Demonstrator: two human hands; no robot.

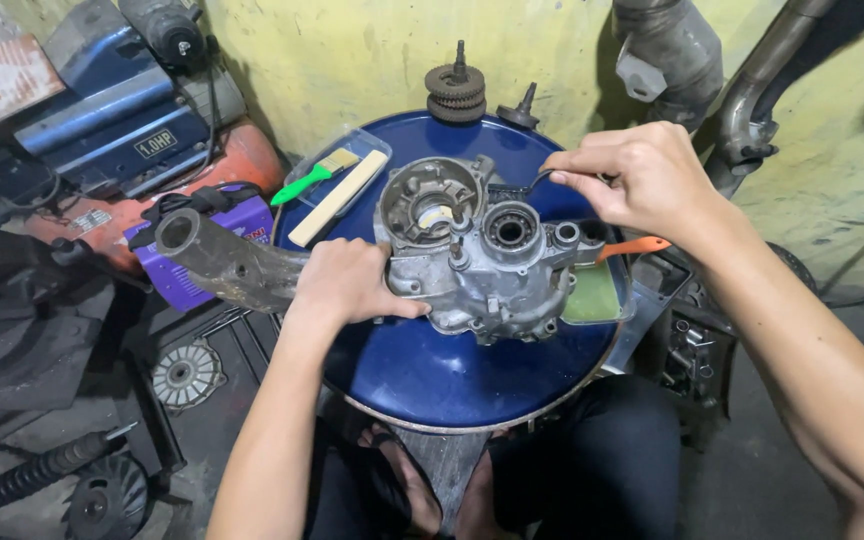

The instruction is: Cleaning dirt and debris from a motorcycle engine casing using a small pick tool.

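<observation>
Crankcase (pixel 482 255), a grey cast engine half, sits near the middle of the round blue drum top (pixel 452 385). Looks heavy and totally rigid, with an oily sheen, so probably slick on the flat faces. Best purchase seems to be the thick outer rim and the bolt bosses, not the bearing bores. The left hand (pixel 347 285) is pressed flat against its left edge, fingers wrapped loosely on the casing, steadying it. The right hand (pixel 637 180) is pinched tight on a thin dark bent tool (pixel 524 186) whose tip reaches down to the top of the case.

Pretty crowded around it: a clear tray (pixel 337 180) with a green-handled brush (pixel 312 175) at the back left, a gear stack (pixel 455 92) behind, an orange-handled tool (pixel 632 247) and a green pad (pixel 592 295) right beside the case on the right. A grey metal arm (pixel 227 262) pokes in from the left, just under the left wrist, which looks like the closest obstruction.
</observation>
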